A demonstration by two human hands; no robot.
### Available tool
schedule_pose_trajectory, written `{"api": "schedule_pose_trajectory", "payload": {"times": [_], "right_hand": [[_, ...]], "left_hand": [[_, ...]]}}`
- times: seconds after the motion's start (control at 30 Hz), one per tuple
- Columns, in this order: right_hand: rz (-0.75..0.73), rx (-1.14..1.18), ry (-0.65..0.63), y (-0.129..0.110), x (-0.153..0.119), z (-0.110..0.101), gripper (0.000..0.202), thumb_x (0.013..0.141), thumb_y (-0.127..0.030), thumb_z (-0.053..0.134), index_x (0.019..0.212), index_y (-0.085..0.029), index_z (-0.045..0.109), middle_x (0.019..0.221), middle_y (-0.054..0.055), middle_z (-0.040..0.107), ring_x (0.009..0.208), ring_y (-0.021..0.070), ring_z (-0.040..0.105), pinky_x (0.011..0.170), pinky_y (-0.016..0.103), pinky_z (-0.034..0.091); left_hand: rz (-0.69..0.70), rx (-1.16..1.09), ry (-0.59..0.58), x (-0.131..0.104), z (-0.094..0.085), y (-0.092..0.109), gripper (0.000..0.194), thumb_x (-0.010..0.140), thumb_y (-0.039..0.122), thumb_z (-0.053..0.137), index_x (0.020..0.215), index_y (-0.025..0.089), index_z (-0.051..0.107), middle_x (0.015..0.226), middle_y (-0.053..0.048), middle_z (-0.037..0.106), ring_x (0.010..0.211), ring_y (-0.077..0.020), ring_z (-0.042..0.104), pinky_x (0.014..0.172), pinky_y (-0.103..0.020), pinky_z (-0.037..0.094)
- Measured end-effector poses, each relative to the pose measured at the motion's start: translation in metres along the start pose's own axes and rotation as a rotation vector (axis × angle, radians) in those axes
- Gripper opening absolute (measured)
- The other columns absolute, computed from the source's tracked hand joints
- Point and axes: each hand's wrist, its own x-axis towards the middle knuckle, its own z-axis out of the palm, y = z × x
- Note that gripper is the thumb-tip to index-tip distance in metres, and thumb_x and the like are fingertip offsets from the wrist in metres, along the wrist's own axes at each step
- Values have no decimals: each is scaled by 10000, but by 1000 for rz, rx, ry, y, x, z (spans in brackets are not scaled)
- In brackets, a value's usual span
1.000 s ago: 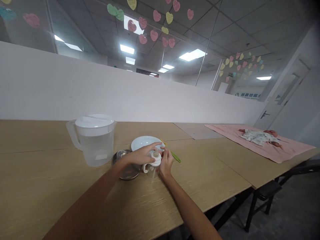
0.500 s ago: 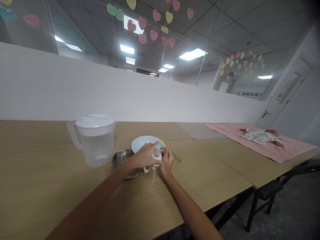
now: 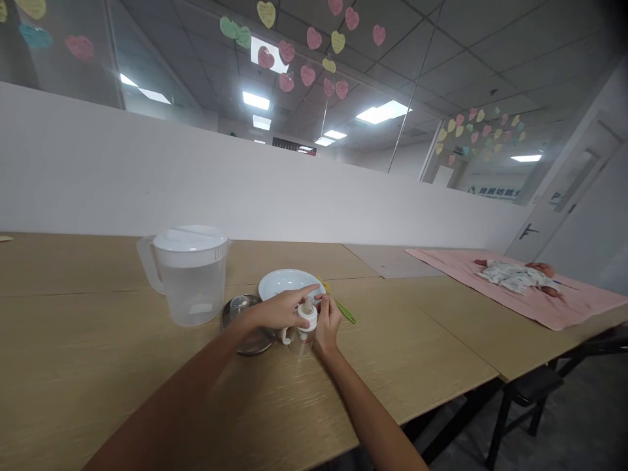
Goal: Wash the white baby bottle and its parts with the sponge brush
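Observation:
A clear baby bottle (image 3: pixel 300 341) with a white collar, a pale teat and a white side handle stands on the wooden table in front of me. My left hand (image 3: pixel 282 309) grips the collar from the left, thumb at its near side, index finger stretched out past the teat. Against the bottle's right side, my right hand (image 3: pixel 328 325) is closed, its fingers partly hidden. Left of the bottle lies a round metal tray (image 3: pixel 254 343) carrying a small clear cap (image 3: pixel 239 305). Just behind my hands is a white bowl (image 3: pixel 282 280).
A lidded clear pitcher (image 3: pixel 192 284) stands at left. A green-handled brush (image 3: pixel 346 312) lies right of the bowl, partly covered by my right hand. A doll in patterned clothes (image 3: pixel 513 275) lies on a pink cloth (image 3: pixel 458 278) at far right. A white wall (image 3: pixel 275 196) backs the table.
My left hand has shifted slightly on the collar, its index finger now straighter and more of the collar showing. My right hand stays at the bottle's side. The view has tilted a little.

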Motion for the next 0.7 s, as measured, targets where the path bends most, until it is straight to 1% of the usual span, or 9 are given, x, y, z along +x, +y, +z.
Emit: {"api": "schedule_pose_trajectory", "payload": {"times": [0.1, 0.2, 0.23, 0.3, 0.37, 0.47, 0.53, 0.6, 0.7], "right_hand": [[7, 9, -34, 0, 1, 0, 386, 852, -498, 386, 733, -166, 543, 584, -33, 493, 539, 116, 455, 542, 234, 365], [14, 15, -47, 1, 1, 0, 377, 846, -492, 398, 728, -166, 545, 575, -37, 473, 529, 112, 433, 534, 232, 356], [15, 22, -55, 1, 2, 0, 374, 843, -488, 402, 723, -165, 547, 572, -39, 465, 523, 109, 422, 529, 230, 351], [5, 42, -90, 1, 2, -1, 364, 834, -475, 412, 696, -165, 543, 573, -38, 463, 529, 107, 415, 527, 227, 347], [-16, 58, -128, 1, 2, -1, 347, 820, -453, 429, 648, -167, 525, 571, -36, 465, 543, 106, 417, 532, 223, 345], [-31, 57, -157, 3, 2, 0, 328, 794, -411, 465, 577, -167, 495, 538, -40, 438, 533, 100, 392, 516, 217, 322], [-18, 64, -169, 7, 1, 1, 321, 782, -391, 476, 556, -164, 491, 519, -42, 423, 519, 97, 373, 501, 216, 309], [-13, 64, -171, 11, 0, 2, 314, 776, -381, 480, 551, -162, 494, 513, -41, 425, 515, 98, 372, 499, 219, 311], [-26, 32, -151, 14, -3, 2, 325, 781, -390, 472, 544, -168, 477, 508, -44, 429, 513, 98, 375, 504, 221, 319]], "left_hand": [[4, -16, -23, -4, -2, 3, 777, 712, 279, 571, 1413, 208, 242, 1296, -61, 503, 1165, -225, 473, 969, -311, 356], [-7, 29, 58, -2, 5, 6, 808, 676, 348, 632, 1391, 190, 292, 1379, -93, 423, 1238, -263, 405, 1007, -338, 328], [-10, 50, 99, -1, 8, 6, 797, 665, 359, 641, 1375, 181, 325, 1374, -104, 427, 1235, -275, 407, 1004, -348, 333], [2, 80, 160, 2, 13, 6, 733, 658, 344, 639, 1329, 177, 397, 1322, -109, 480, 1192, -280, 446, 979, -358, 358], [48, 78, 181, 5, 15, 5, 697, 634, 307, 651, 1291, 195, 446, 1258, -88, 536, 1138, -264, 490, 944, -339, 386], [85, 48, 180, 5, 11, 3, 732, 578, 291, 697, 1272, 217, 476, 1160, -46, 595, 1060, -233, 538, 874, -287, 420], [57, 47, 157, 4, 7, 0, 754, 558, 299, 713, 1272, 215, 486, 1058, -27, 629, 976, -215, 574, 816, -264, 436], [34, 51, 123, 2, 3, -2, 770, 543, 307, 725, 1271, 216, 492, 998, -17, 637, 923, -206, 591, 784, -255, 440], [26, 48, 79, 1, -1, -4, 786, 554, 328, 725, 1291, 225, 470, 1081, -28, 623, 989, -213, 578, 827, -261, 431]]}}
